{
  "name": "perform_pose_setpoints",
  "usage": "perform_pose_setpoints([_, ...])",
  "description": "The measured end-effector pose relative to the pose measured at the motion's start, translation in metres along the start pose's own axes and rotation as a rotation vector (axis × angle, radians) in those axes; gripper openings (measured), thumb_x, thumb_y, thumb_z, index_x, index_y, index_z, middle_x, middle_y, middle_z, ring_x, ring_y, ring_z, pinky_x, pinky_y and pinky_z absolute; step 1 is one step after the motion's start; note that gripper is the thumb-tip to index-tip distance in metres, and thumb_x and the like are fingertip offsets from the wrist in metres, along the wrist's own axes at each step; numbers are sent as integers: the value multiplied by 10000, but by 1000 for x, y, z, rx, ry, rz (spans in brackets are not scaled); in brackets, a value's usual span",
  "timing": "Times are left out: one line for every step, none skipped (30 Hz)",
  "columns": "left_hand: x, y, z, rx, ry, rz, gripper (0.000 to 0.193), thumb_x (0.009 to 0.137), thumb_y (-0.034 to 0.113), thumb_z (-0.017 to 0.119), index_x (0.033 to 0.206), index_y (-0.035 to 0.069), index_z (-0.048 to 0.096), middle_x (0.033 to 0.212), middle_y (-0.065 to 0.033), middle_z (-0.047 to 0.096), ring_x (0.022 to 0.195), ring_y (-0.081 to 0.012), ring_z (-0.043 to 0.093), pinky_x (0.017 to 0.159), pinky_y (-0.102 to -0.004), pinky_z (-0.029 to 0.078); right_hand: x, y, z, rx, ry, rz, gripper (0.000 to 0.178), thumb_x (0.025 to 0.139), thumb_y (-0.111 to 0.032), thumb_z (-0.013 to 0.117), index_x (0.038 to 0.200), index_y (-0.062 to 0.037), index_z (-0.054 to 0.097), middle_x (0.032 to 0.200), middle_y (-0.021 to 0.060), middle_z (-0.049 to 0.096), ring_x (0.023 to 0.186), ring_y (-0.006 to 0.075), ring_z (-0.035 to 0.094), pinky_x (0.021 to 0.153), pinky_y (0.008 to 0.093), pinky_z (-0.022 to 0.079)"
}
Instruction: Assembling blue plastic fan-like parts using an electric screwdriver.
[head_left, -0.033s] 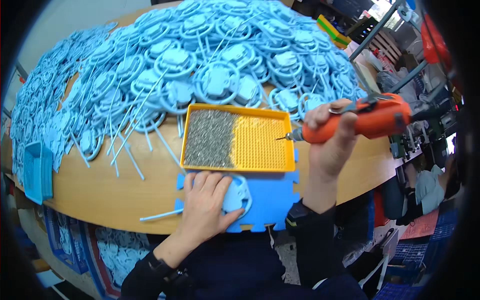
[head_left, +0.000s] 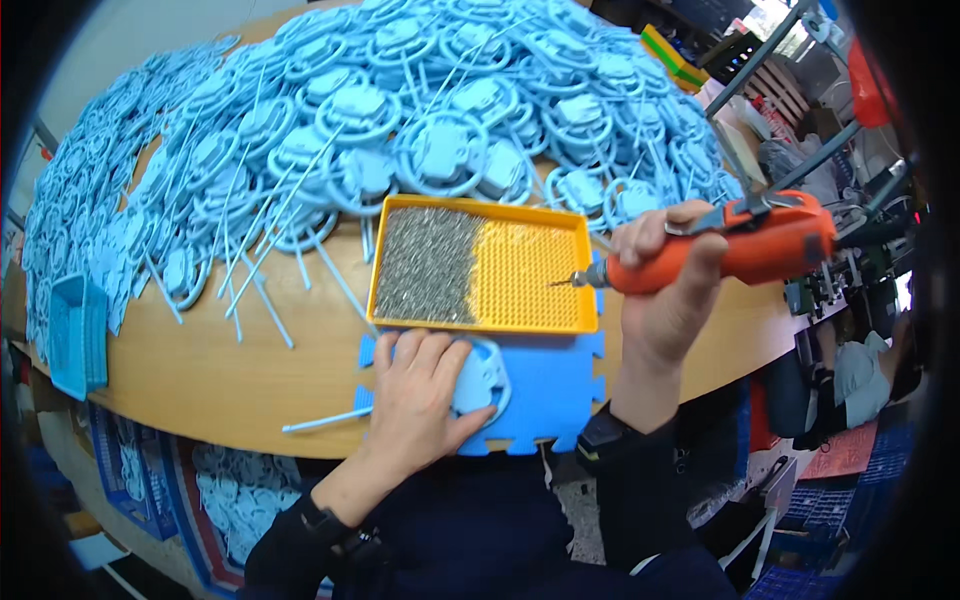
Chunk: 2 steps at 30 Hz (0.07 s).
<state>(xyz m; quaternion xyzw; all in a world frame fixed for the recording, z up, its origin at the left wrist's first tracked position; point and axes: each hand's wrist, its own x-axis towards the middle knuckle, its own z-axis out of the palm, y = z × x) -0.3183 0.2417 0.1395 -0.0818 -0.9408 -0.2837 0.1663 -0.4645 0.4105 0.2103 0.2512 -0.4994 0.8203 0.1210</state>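
Note:
On the blue foam mat (head_left: 545,385), my left hand (head_left: 415,400) holds down a light-blue plastic part (head_left: 478,382). Its fingers lie over the rounded body and the thumb rests at its near edge; much of the part is hidden under the palm. A thin light-blue rod (head_left: 325,424) sticks out to the left of that hand. My right hand (head_left: 668,275) is wrapped round an orange electric screwdriver (head_left: 765,240), held level with its tip to the left. That tip is above the right half of a yellow tray (head_left: 588,328), where small metal screws (head_left: 425,262) fill the left half.
A large heap of light-blue plastic parts (head_left: 440,155) covers the far side of the wooden table (head_left: 230,385). A blue basket (head_left: 80,335) stands at the left edge. Below the table are crates with more parts (head_left: 240,500). Another person's leg (head_left: 858,385) shows at right.
The whole view has shifted slightly, with the table and tray a little higher and further right. Both hands keep their hold; the screwdriver tip stays over the tray.

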Motion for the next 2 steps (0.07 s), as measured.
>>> perform_pose_setpoints([0,1,0,11,5,-3,603,601,335,811,1073,45,574,1040,-114,549,997,-309,493,919,-440,344,-13,-8,6,-6,-67,63,542,798,-603,665,983,-113,524,679,10,494,587,127,491,608,290,417])
perform_pose_setpoints([1,1,0,-3,-20,-24,619,603,334,811,1092,41,568,1048,-114,547,1045,-304,478,938,-433,331,-26,-11,6,10,-171,133,525,812,-576,667,1010,-113,517,712,27,525,626,144,531,660,320,441])
